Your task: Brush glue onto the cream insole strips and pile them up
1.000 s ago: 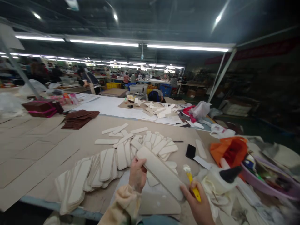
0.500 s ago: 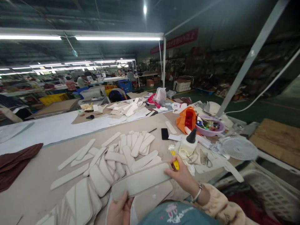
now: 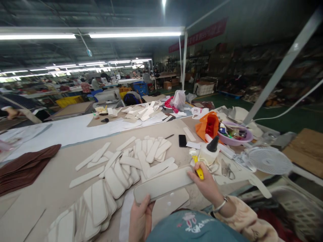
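Observation:
A long pale panel with rounded corners (image 3: 164,183) is held up over the near table edge. My left hand (image 3: 142,215) pinches its left end, thumb on top. My right hand (image 3: 205,179) grips the right end, and a small yellow-handled brush (image 3: 199,169) is in the same hand, its tip whitish. Below the held panel lies another flat pale panel (image 3: 170,203) with a whitish spot on it. To the left spreads a heap of similar pale pieces (image 3: 116,181). Just beyond my right hand stands a white bottle with a black cone tip (image 3: 209,153).
A black phone (image 3: 182,140), an orange bag (image 3: 208,126), a purple basin (image 3: 236,134) and a white fan (image 3: 270,160) are at the right. Stacked brown pieces (image 3: 27,168) lie at the left. A metal post (image 3: 280,67) rises on the right. Other people work in the background.
My view has swung left, so the scene sits further right and more brown pieces show. Both hands still hold the panel, which appears slightly higher; the brush stays in my right hand.

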{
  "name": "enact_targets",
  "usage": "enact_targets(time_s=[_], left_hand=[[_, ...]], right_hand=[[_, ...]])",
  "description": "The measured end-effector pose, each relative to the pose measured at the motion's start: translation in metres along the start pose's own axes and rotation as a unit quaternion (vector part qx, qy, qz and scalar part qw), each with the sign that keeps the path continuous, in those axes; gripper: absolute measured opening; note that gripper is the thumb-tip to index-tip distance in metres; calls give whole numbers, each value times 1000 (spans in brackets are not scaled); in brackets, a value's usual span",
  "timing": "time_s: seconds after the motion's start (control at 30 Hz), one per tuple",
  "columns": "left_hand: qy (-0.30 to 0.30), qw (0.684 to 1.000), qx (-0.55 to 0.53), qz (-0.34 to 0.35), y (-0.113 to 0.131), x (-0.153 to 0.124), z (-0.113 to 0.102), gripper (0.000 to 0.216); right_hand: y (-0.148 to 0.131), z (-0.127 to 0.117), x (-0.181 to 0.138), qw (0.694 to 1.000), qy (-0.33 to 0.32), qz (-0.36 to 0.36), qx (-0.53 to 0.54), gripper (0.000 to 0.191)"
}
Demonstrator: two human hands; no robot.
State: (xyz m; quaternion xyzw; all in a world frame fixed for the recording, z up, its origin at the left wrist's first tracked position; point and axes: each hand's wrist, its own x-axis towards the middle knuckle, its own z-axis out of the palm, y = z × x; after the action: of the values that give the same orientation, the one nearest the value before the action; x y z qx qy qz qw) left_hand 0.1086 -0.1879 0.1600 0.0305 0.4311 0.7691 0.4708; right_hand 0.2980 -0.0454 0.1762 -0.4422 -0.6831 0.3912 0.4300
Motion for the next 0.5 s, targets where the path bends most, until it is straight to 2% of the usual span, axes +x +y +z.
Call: enact_targets(time_s=[0.1, 0.3, 0.5], left_hand=[[-19, 1000, -16, 10, -3, -4, 2, 53], [-21, 999, -38, 14, -5, -5, 2, 51], [11, 997, -80, -9, 2, 1, -3, 21]], right_hand=[[7, -2, 0, 1000, 2, -13, -26, 29], [22, -6, 6, 999, -3, 12, -40, 34], [23, -5, 10, 997, -17, 65, 47, 39]])
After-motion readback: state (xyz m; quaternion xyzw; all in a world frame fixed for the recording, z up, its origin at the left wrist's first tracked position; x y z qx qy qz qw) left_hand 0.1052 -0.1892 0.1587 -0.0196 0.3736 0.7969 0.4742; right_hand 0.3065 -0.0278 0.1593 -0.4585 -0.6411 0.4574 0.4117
